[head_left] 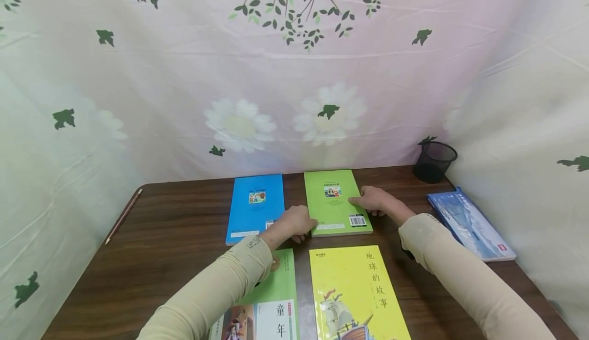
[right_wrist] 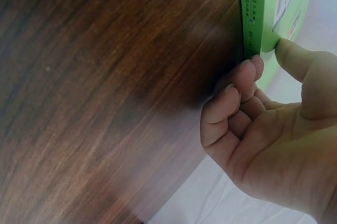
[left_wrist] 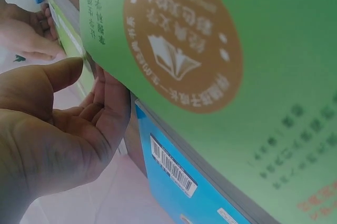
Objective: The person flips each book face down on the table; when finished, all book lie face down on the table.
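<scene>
A lime-green book (head_left: 324, 214) lies back cover up at the far middle of the table, with a hand at each side. My left hand (head_left: 296, 221) grips its near left corner, thumb on the cover and fingers curled at the edge. At the right edge, my right hand (head_left: 376, 200) holds it with the thumb over the cover. The right wrist view shows that hand's curled fingers (right_wrist: 221, 110) low against the book's spine (right_wrist: 251, 18). Just left of the left hand is a blue book (head_left: 248, 212), barcode showing.
Nearer me lie a green and white book (head_left: 285, 278), partly under my left sleeve, and a yellow book (head_left: 349, 278) with a ship. A blue-white book (head_left: 471, 222) is at the right edge, a black mesh pen holder (head_left: 432, 163) behind it. A pencil (head_left: 123, 216) lies at the left edge.
</scene>
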Demonstrator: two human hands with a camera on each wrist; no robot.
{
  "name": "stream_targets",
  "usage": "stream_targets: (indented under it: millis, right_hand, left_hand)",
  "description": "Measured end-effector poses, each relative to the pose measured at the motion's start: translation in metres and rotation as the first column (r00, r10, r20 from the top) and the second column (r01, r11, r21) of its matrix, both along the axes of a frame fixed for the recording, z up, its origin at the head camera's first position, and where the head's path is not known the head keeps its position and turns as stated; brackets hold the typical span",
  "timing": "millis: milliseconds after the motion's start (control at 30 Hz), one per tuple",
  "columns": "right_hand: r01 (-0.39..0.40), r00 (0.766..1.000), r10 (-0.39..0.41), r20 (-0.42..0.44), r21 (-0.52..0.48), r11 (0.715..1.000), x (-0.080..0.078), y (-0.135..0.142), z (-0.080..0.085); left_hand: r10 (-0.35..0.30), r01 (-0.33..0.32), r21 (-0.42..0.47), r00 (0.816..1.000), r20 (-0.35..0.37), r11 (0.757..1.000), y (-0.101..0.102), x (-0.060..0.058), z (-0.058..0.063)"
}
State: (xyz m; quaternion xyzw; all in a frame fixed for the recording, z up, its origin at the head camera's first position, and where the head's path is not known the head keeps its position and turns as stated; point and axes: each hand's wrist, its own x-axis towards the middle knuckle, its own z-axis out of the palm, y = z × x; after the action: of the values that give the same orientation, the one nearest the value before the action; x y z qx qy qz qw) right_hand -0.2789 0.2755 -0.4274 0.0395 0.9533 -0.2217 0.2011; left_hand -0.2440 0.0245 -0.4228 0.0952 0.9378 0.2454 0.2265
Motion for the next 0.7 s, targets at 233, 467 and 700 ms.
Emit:
stream_targets:
  millis: [233, 467, 700]
  right_hand:
    - [-0.004, 1.000, 0.004, -0.009, 0.001, 1.000, -0.0017, 0.0009, -0.0018]
    - [-0.003, 1.000, 0.003, -0.006, -0.007, 1.000, -0.0025, 0.0016, -0.0040]
    - [-0.001, 1.000, 0.001, -0.012, -0.006, 1.000, -0.0021, 0.0014, -0.0025]
  left_hand:
    - [-0.012, 0.012, -0.006, 1.000, -0.010, 1.000, 0.0009, 0.0003, -0.0014]
    - [-0.017, 0.017, -0.003, 1.000, -0.009, 1.000, 0.0008, -0.0002, -0.0022]
    - [-0.033, 0.033, 0.011, 0.999, -0.017, 0.999, -0.0001, 0.0008, -0.0018]
